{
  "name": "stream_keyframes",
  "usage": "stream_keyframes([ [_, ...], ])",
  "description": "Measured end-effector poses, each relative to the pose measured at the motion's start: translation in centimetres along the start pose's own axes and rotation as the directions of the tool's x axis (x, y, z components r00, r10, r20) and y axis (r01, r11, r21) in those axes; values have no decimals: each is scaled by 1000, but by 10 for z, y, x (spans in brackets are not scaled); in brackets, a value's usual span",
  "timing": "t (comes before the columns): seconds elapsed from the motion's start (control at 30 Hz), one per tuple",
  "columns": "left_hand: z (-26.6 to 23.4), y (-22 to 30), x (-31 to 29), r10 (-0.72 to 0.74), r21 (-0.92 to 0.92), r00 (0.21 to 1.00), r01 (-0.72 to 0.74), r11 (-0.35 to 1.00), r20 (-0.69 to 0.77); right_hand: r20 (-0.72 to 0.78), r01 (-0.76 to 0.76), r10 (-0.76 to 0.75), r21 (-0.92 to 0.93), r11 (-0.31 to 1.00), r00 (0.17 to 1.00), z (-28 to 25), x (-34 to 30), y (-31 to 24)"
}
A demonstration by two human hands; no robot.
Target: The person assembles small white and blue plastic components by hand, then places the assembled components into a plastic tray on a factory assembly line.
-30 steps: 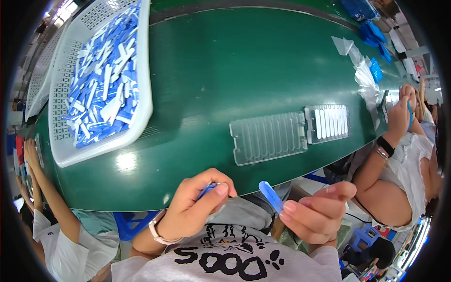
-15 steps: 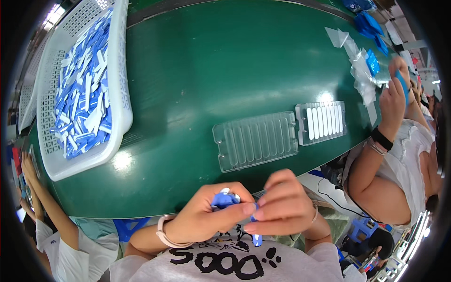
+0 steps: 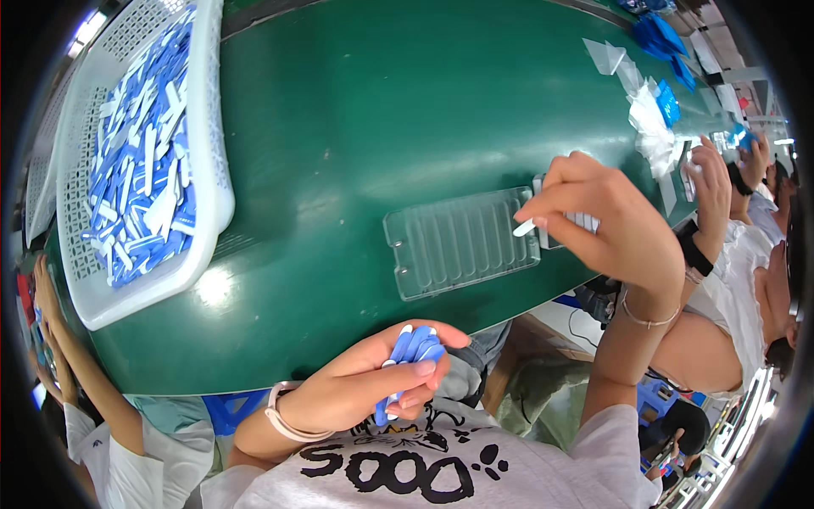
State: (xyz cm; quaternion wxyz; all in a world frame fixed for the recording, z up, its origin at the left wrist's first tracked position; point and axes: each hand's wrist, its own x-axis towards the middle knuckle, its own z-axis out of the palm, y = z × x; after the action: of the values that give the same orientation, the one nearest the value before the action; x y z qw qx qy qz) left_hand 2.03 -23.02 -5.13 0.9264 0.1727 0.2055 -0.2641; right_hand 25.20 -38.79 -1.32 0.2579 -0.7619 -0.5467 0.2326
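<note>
My left hand [image 3: 360, 373], low at the table's near edge, is closed round a bunch of blue-and-white flat strips [image 3: 414, 346] with rounded ends. Between thumb and fingers, my right hand [image 3: 610, 212] pinches one white-faced strip [image 3: 524, 228] above the right end of a clear plastic tray [image 3: 458, 242]. The slots of that tray hold no strips. Just right of it, a second clear tray [image 3: 538, 183] with white strips [image 3: 585, 220] in its slots is mostly covered by my right hand.
A white plastic basket [image 3: 218, 161] heaped with blue and white strips [image 3: 144, 170] stands at the left on the green table [image 3: 322, 110]. Clear bags [image 3: 649, 123] and blue packets [image 3: 660, 38] lie far right. Other people's hands [image 3: 710, 174] work at both sides.
My hands have parted. The right hand has moved up and right to the trays with one strip, while the left has stayed low with the bunch.
</note>
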Motion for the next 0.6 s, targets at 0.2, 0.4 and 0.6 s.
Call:
stream_keyframes([
  [0.2, 4, 0, -12, 177, 313, 978, -133, 940, -114, 33, -69, 75, -163, 984, 997, -1, 18, 10],
  [0.4, -3, -1, -19, 301, 482, 943, -199, 853, -143, 165, -97, 139, -242, 966, 976, 6, 9, -7],
  [0.6, -3, -3, -14, 274, 426, 954, -199, 882, -122, -181, 21, -33, -67, 998, 983, 38, -4, -29],
])
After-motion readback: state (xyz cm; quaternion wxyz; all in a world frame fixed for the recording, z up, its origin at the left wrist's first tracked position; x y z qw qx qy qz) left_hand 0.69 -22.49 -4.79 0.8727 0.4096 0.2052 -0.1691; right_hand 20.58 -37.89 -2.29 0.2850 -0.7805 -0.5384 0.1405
